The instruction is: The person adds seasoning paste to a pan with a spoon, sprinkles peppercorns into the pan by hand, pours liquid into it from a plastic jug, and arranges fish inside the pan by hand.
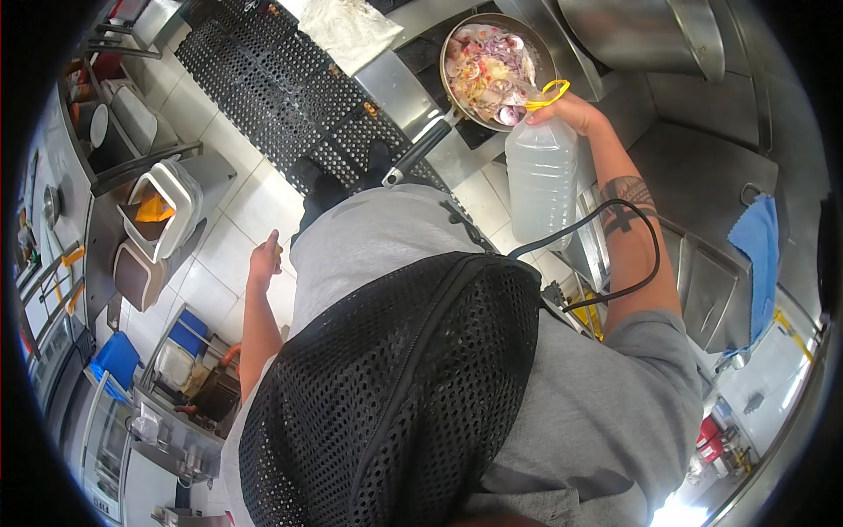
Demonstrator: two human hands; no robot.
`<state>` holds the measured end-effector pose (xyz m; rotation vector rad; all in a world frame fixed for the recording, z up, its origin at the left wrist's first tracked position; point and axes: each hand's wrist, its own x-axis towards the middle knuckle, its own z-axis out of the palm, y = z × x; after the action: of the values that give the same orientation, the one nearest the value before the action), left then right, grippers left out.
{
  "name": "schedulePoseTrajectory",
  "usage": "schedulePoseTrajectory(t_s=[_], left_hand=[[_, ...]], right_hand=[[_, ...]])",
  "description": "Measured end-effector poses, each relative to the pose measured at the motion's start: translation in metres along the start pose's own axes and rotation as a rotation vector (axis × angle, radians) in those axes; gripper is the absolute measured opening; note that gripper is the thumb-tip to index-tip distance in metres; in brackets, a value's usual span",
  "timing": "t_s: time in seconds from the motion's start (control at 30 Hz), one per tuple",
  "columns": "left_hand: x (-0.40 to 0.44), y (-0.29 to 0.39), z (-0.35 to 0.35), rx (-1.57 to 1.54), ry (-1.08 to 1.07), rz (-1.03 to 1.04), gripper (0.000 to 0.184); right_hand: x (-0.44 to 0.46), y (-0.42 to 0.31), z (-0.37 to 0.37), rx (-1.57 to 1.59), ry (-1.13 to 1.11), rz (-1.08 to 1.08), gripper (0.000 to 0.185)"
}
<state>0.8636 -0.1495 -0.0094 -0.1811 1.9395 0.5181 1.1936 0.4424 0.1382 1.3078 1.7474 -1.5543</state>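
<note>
My right hand [566,110] is closed on the neck of a large clear plastic bottle [542,180], which has a yellow loop [549,95] at its top. The bottle's mouth end is at the rim of a frying pan [446,81] on the stove. Sliced purple onion, red bits and pale pieces [492,70] fill the pan. Its black handle [420,154] points toward my body, and nobody holds it. My left hand [267,256] hangs at my side over the floor, its fingers partly curled and touching no object.
A black perforated mat [281,88] covers part of the tiled floor. A white cloth [349,31] lies beyond the pan handle. Grey bins [162,206] stand at the left. A blue cloth [755,255] hangs at the right, beside steel surfaces [702,167].
</note>
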Motion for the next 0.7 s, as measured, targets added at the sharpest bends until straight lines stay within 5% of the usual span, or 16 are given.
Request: schedulePoseTrajectory(t_s=[0.7], left_hand=[[0.006, -0.004, -0.003, -0.001, -0.007, 0.003, 0.061]], right_hand=[[0.0, 0.013, -0.001, 0.007, -0.022, 0.024, 0.059]])
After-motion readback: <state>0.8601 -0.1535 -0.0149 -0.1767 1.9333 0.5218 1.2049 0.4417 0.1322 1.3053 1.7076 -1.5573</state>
